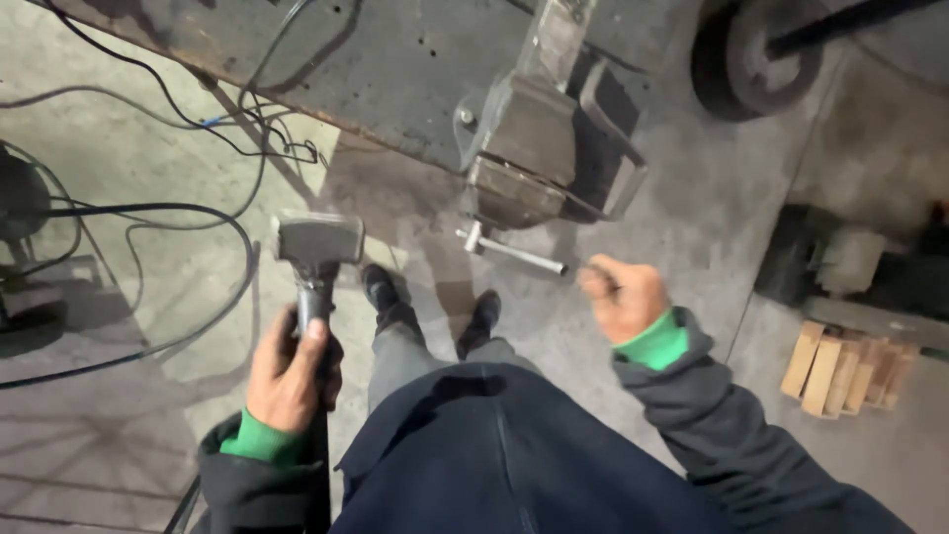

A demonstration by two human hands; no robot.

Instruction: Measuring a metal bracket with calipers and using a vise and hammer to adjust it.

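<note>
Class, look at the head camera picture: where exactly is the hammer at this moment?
The hammer is left of centre in the head view, gripped by its handle in the left hand, head up over the concrete floor, left of the bench vise and the person's shoes.

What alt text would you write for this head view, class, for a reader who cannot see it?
A person's left hand grips a heavy hammer by its handle, while the closed right hand hovers near the handle bar of a bench vise. Cables trail across the concrete floor.
</note>
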